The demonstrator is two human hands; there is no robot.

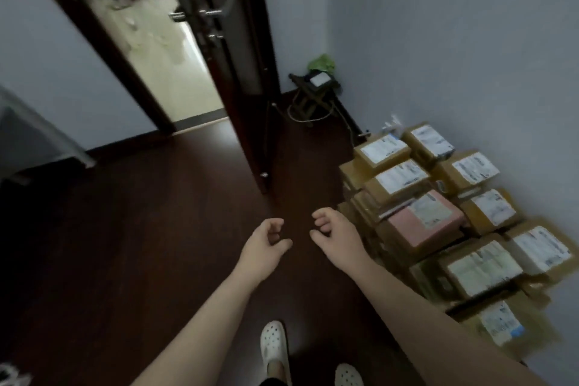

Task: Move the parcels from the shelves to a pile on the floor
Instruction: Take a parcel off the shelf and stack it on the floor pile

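Both hands reach forward over the dark floor [125, 229], close together but apart. The left hand [266, 243] is empty, its fingers loosely curled and relaxed. The right hand [333, 233] is the same, slack and grasping nothing, and it hangs just beside the near edge of the parcels [445, 216].

Those parcels sit in a pile on the floor to the right, stacked in layers against the pale wall [454, 41]. Most are brown cardboard boxes with white printed labels on top. One pink parcel [416, 224] lies among them near the front, close to the right hand.

Below the arms, two white perforated clogs [274, 345] stand on the floor.

Farther off, a dark wooden door [241, 72] stands open, its metal handle [213, 12] catching light, with a brighter room beyond. In the corner past the pile is a small wooden stool [308, 100] carrying a dark device, with something green [322, 61] behind it.
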